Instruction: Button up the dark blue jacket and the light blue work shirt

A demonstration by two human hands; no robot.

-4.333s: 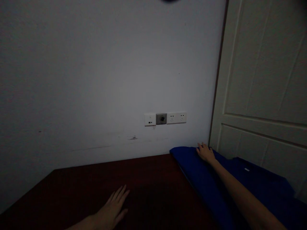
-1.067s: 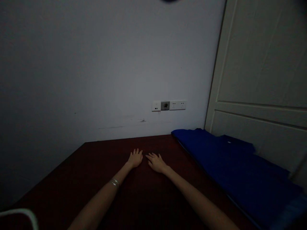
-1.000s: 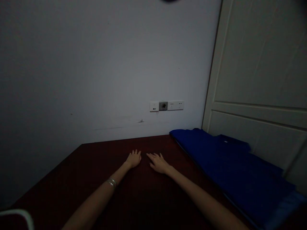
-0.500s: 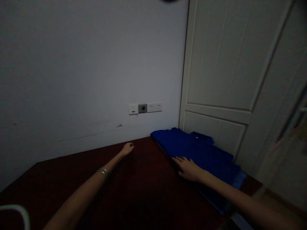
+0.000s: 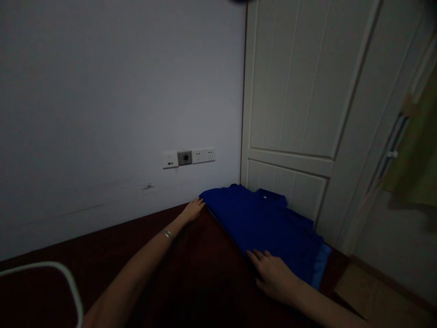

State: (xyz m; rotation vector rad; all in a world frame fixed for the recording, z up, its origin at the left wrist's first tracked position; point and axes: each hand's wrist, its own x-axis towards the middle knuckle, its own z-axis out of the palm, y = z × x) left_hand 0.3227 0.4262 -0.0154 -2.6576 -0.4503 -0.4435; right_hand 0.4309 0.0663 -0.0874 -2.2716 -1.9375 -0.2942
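A blue shirt (image 5: 252,218) with a collar lies flat at the far right of the dark red tabletop (image 5: 205,273). My left hand (image 5: 193,210), a silver bracelet on its wrist, reaches to the shirt's far left corner, and its outstretched fingertips touch the edge there. My right hand (image 5: 275,275) rests on the near edge of the shirt with fingers spread, the palm partly over the cloth. Lighter blue cloth (image 5: 321,264) shows at the shirt's right end.
A pale wall with sockets (image 5: 204,156) borders the table at the back. White panelled doors (image 5: 287,91) stand behind the shirt. A white cable (image 5: 58,265) curves in at lower left. Greenish cloth (image 5: 416,155) hangs at right, above a brown floor (image 5: 372,291).
The view has turned to the right. My left hand has gone from bare tabletop to the shirt's corner, its curled fingers now stretched out. My right hand sits nearer me along the shirt's edge.
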